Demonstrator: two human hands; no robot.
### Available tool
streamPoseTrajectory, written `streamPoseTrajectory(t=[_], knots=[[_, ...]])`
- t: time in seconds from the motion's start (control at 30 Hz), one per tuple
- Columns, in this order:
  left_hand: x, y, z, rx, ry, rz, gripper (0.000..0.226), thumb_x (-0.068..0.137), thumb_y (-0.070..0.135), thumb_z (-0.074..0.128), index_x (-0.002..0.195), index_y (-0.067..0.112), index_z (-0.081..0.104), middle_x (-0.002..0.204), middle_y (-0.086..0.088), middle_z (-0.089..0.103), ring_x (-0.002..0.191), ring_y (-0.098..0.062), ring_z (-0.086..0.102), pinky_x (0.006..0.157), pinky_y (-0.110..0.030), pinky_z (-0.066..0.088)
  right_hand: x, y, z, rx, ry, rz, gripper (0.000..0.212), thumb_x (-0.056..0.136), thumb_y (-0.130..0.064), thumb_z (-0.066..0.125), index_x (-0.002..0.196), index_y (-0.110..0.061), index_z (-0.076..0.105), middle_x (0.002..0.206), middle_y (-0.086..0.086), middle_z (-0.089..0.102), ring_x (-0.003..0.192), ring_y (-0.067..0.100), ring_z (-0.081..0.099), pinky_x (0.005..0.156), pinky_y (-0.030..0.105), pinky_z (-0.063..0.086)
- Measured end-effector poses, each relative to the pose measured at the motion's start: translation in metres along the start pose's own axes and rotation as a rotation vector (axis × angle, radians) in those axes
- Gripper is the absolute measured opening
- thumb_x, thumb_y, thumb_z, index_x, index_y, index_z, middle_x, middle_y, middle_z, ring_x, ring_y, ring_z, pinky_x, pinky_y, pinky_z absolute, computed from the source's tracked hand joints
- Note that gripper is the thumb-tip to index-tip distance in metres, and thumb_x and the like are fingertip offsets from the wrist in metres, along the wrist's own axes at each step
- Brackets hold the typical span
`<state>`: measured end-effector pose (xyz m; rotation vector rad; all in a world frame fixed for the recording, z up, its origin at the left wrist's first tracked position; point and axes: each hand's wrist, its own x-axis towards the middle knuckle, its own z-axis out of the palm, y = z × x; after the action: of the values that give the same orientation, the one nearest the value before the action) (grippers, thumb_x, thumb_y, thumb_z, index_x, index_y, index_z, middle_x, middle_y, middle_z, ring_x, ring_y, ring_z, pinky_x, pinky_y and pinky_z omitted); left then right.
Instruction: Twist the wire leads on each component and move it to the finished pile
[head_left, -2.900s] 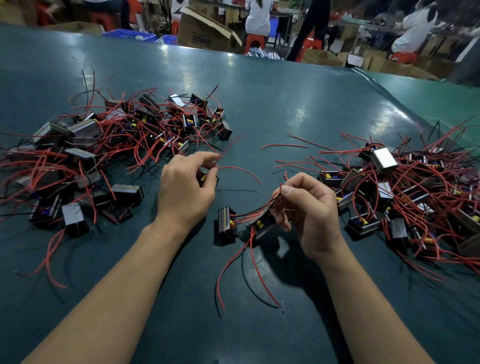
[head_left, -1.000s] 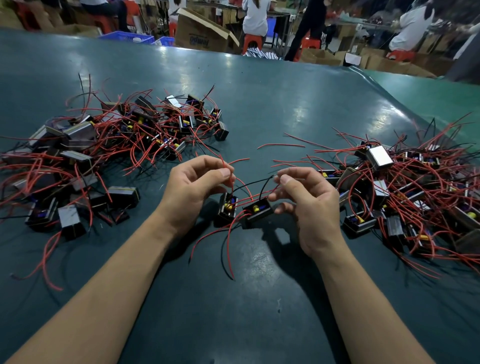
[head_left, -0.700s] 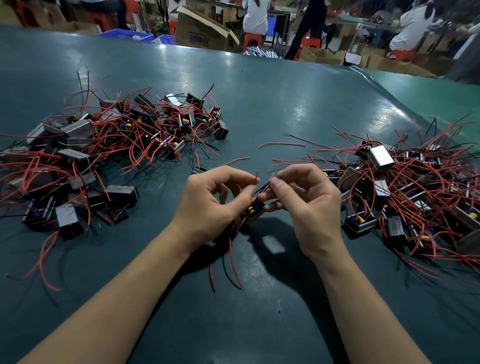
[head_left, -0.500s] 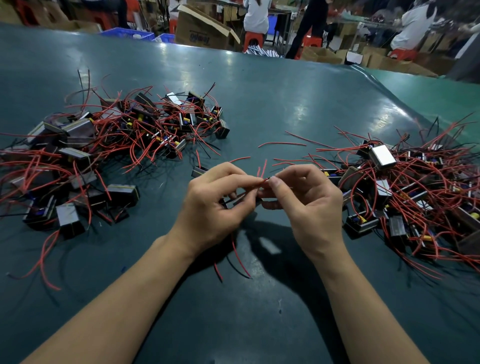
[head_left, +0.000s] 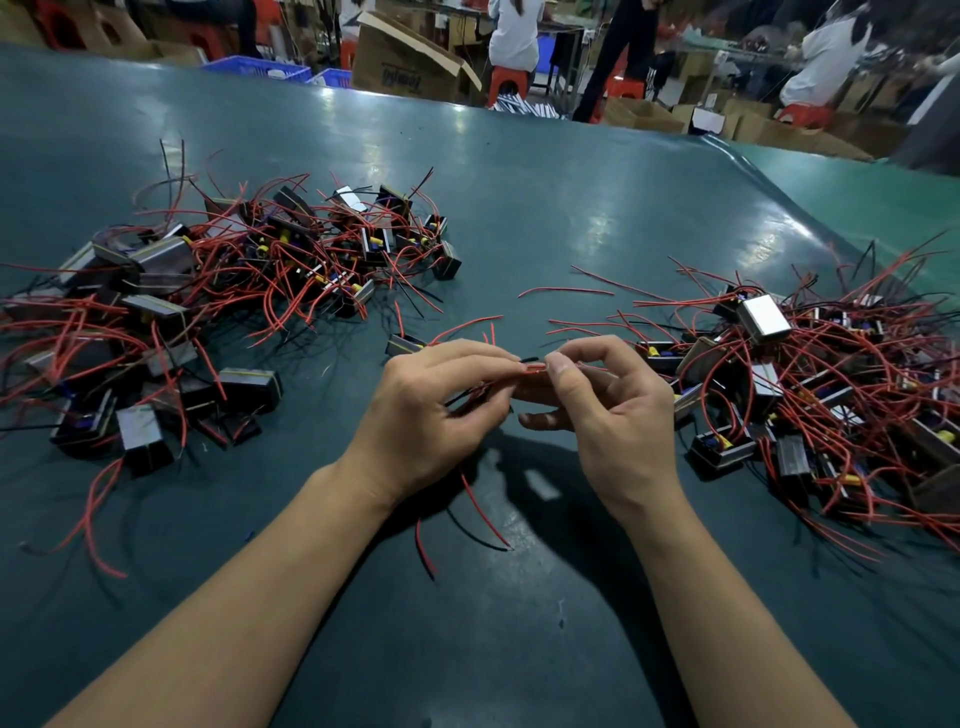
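Both hands meet over the middle of the dark green bench (head_left: 519, 208), raised a little above its surface. The left hand (head_left: 421, 415) and the right hand (head_left: 613, 415) pinch the same short stretch of red wire leads (head_left: 535, 367) between thumb and forefinger, fingertip to fingertip, so the fingers of each hand are narrowed tight on the leads. The component (head_left: 475, 397) those leads belong to sits mostly hidden under the left palm; only a dark sliver of it shows between the curled fingers. Loose red and black wire ends (head_left: 478, 512) hang down from the hands and trail onto the bench below the left wrist.

To the left lies a wide pile of components (head_left: 208, 291), boxy metal-wrapped bodies tangled in red wire, reaching to the picture's left edge. To the right a second pile (head_left: 810, 395) spreads toward the right edge, with a shiny metal-cased part (head_left: 763, 318) on top. One lone component (head_left: 405, 344) rests just beyond the left hand's knuckles, apart from both piles.

Between the piles runs an open lane of bare bench, widening toward the far edge, crossed only by a few stray red wires (head_left: 566, 291). The near side, under and between the forearms, is open too. On the right the bench's edge curves back, with a lighter green surface (head_left: 883, 192) beyond it. Past the far edge stand cardboard boxes (head_left: 410, 62), blue crates (head_left: 260, 67) and red stools (head_left: 506, 83).
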<state>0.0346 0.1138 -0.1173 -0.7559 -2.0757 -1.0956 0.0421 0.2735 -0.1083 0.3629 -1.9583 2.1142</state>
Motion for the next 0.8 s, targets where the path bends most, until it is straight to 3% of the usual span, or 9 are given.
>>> streamPoseTrajectory(t=[0.27,0.4,0.53,0.8], knots=[[-0.0009,0.0011,0.0032,0.022,0.066,-0.047,0.013,0.078,-0.006,0.075,0.089,0.0,0.076,0.086,-0.008,0.073,0.077,-0.017,0.069,0.074,-0.029,0.055,0.002,0.0021,0.0005,-0.082,0.13,0.008,0.012,0.093,-0.002,0.061,0.085,-0.011,0.06,0.084,0.018,0.068,0.066,0.023,0.073,0.044,0.023,0.05],[-0.0005,-0.0009,0.0038,0.022,0.079,-0.126,0.011,0.081,-0.002,0.074,0.09,0.003,0.076,0.084,-0.007,0.072,0.076,-0.018,0.067,0.071,-0.032,0.053,0.0007,0.0033,0.0,-0.097,0.088,-0.021,0.011,0.091,-0.001,0.062,0.084,-0.01,0.06,0.081,0.015,0.068,0.069,0.023,0.073,0.045,0.028,0.053],[-0.0006,-0.0004,0.0031,0.028,0.04,-0.137,0.017,0.08,-0.003,0.073,0.094,0.005,0.077,0.086,-0.006,0.07,0.078,-0.016,0.066,0.075,-0.024,0.051,-0.0006,0.005,-0.0004,-0.111,0.048,-0.078,0.012,0.089,-0.001,0.064,0.085,-0.012,0.063,0.079,0.01,0.07,0.073,0.023,0.072,0.047,0.03,0.055],[0.0006,-0.001,0.0023,0.026,0.0,-0.13,0.02,0.078,-0.003,0.07,0.094,0.006,0.077,0.082,-0.007,0.067,0.074,-0.019,0.065,0.07,-0.036,0.052,0.0018,0.0087,-0.0044,-0.2,0.036,-0.189,0.017,0.086,-0.007,0.07,0.089,-0.023,0.071,0.094,0.003,0.071,0.085,0.02,0.07,0.052,0.027,0.056]])
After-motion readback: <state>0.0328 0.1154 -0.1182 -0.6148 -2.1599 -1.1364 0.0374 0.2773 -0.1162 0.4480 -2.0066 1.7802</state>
